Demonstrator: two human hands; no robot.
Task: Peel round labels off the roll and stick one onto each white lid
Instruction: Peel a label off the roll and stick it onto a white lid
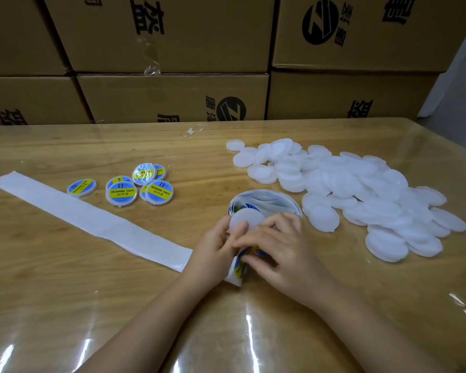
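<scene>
Presently a white lid (249, 219) is pinched in the left hand (214, 247), mid-desk just before the roll (267, 201), while a label (239, 266) is gripped by the right hand (279, 251). It should be peeled slowly, then centred and pressed flat.

Stacked cardboard boxes (172, 36) — black printed logos, glossy wooden table (65, 305), clear tape scrap (193, 131) near its far edge
</scene>
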